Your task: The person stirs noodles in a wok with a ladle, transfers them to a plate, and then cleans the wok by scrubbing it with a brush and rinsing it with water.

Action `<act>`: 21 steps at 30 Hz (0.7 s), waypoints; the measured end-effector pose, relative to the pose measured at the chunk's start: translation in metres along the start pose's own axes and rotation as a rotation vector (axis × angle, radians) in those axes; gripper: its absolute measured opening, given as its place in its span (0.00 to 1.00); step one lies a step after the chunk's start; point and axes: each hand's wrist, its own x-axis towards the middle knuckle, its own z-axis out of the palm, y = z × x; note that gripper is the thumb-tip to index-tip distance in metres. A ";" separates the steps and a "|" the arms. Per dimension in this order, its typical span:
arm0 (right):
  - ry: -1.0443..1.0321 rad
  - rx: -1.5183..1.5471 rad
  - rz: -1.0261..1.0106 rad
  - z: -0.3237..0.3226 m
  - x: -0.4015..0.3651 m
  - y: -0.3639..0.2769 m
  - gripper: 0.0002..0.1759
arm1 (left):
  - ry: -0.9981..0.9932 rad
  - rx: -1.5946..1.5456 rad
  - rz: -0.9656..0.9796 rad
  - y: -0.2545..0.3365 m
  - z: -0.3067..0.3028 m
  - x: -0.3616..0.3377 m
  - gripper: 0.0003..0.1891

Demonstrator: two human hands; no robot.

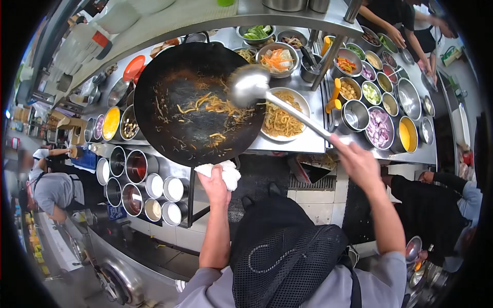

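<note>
My left hand [214, 186] is closed on a folded white cloth [231, 177] at the near edge of a large black wok [154, 84], gripping the wok through it. The wok is tilted, and noodle strands [218, 107] cling to its inner surface. My right hand [360, 164], slightly blurred, is wrapped round the handle of a steel ladle [249, 87]. The ladle's bowl is over the wok's right edge, beside a white plate [307, 110] heaped with fried noodles [282, 117]. The wok's near grip is hidden by the cloth and my fingers.
Ingredient bowls crowd the counter at right, including sliced onions [379, 127] and yellow liquid [407, 134]. Sauce containers [136, 167] stand lower left. A steel shelf [308, 23] spans above the counter. Co-workers [59, 185] stand left, right and at upper right.
</note>
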 end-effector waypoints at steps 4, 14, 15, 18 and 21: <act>-0.038 0.445 -0.002 0.075 0.069 -0.074 0.35 | 0.058 -0.018 0.121 -0.001 0.007 -0.007 0.12; -0.252 -0.055 -0.090 0.060 0.028 -0.005 0.44 | 0.037 0.028 0.092 0.016 -0.002 -0.019 0.19; -0.244 -0.067 -0.096 0.045 0.016 0.012 0.44 | -0.002 0.035 0.065 0.015 -0.007 -0.017 0.24; -0.269 -0.188 -0.069 -0.011 -0.005 0.034 0.42 | 0.022 0.035 0.089 0.014 -0.006 -0.014 0.24; -0.236 -0.283 -0.096 -0.052 -0.015 0.047 0.41 | 0.034 0.054 0.119 0.013 -0.005 -0.013 0.25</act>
